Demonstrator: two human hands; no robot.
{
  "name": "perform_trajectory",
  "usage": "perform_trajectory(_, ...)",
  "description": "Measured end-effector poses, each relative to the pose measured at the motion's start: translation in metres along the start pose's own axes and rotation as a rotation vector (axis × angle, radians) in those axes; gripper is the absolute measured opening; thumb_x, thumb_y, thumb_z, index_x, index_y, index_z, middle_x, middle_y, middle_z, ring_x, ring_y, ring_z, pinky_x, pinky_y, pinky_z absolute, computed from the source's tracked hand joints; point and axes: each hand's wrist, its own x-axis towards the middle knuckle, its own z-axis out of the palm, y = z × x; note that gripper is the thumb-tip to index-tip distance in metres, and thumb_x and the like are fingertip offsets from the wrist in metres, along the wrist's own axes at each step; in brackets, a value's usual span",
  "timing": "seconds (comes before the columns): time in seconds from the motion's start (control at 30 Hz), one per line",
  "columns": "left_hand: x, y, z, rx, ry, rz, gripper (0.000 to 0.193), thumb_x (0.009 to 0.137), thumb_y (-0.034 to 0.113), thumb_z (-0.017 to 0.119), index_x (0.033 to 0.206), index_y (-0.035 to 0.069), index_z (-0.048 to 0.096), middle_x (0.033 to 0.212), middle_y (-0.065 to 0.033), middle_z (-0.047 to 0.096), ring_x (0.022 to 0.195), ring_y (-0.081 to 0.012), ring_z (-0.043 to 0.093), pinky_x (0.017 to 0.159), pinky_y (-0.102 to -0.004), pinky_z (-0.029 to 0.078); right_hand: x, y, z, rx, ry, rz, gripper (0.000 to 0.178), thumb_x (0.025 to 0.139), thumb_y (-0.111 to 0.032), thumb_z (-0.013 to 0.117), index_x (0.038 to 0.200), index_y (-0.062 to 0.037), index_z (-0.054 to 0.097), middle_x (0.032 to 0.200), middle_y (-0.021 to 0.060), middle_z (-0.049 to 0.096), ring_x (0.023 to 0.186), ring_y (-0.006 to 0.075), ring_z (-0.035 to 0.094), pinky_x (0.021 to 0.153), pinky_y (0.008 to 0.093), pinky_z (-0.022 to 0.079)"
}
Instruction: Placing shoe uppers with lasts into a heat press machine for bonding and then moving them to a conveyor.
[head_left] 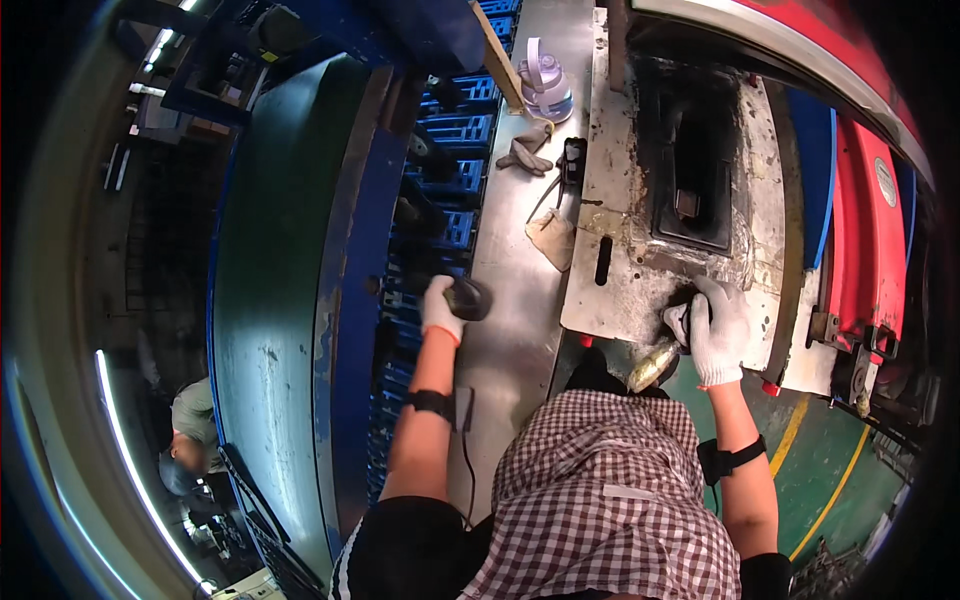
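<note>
My left hand (pixel 441 309), in a white knit glove, is closed on a dark, rounded shoe-like piece (pixel 467 299) at the edge between the blue rack and the metal ledge. On the right, my gloved right hand (pixel 724 331) grips a shoe-shaped piece (pixel 655 366), greyish at the upper end and shiny yellowish at the lower. This piece hangs at the front edge of a worn metal plate (pixel 625 305). Part of it is hidden by my fingers. Beyond the plate's front lies a dark rectangular recess (pixel 697 180) with a small block inside.
Blue rack holders (pixel 455 130) run along the left of the metal ledge (pixel 515 330). A clear lilac jug (pixel 546 88), grey gloves (pixel 527 152) and a tan cloth (pixel 551 240) lie along it. Red machine housing (pixel 868 230) stands right. Another person (pixel 195 425) is at far left.
</note>
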Motion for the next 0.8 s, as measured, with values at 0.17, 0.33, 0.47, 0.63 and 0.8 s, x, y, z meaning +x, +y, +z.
perform_trajectory(0.17,0.069,0.052,-0.011,0.507,0.453,0.572,0.048,0.082,0.032,0.081,0.119,0.003,0.071,0.121,-0.0171,0.072,0.104,-0.035,0.07,0.09,-0.0459,0.057,0.0,0.006,0.003,-0.057,0.017,-0.004,0.022,0.092,-0.013,0.063,0.111,-0.009,0.073,0.102,0.014,0.069,0.1,0.0356,0.063,0.09,0.0457,0.05)
perform_trajectory(0.33,0.099,0.063,-0.06,0.82,0.718,0.583,0.067,0.09,0.049,0.075,0.136,0.001,0.065,0.144,-0.0213,0.063,0.133,-0.0396,0.059,0.109,-0.0475,0.047,0.004,0.0,0.004,-0.05,-0.021,-0.032,0.019,0.092,-0.012,0.063,0.107,-0.0077,0.074,0.099,0.0143,0.068,0.098,0.0355,0.064,0.089,0.0452,0.051)
perform_trajectory(0.47,0.068,0.03,-0.048,0.804,0.859,0.59,0.062,0.095,0.052,0.066,0.134,0.004,0.067,0.144,-0.019,0.063,0.132,-0.0374,0.06,0.11,-0.0484,0.046,-0.001,0.005,0.004,-0.064,0.026,-0.021,0.018,0.091,-0.01,0.062,0.105,-0.0064,0.074,0.097,0.015,0.067,0.094,0.0364,0.064,0.086,0.0455,0.052)
perform_trajectory(0.63,0.107,0.005,-0.232,0.337,0.851,0.549,0.066,0.099,0.058,0.05,0.141,0.009,0.063,0.151,-0.0133,0.059,0.14,-0.0351,0.053,0.113,-0.0585,0.04,0.0,0.0,0.001,-0.085,-0.002,0.0,0.014,0.092,-0.01,0.062,0.1,-0.004,0.072,0.094,0.0169,0.067,0.093,0.0374,0.065,0.085,0.0454,0.052)
perform_trajectory(0.8,0.116,0.064,-0.32,-0.011,-0.083,0.137,0.066,0.101,0.065,0.04,0.147,0.022,0.059,0.158,-0.0042,0.053,0.148,-0.0321,0.044,0.116,-0.063,0.031,0.006,-0.002,0.008,-0.056,0.02,-0.038,0.012,0.091,-0.013,0.063,0.096,-0.0055,0.071,0.088,0.0152,0.065,0.085,0.0371,0.062,0.079,0.0477,0.051)
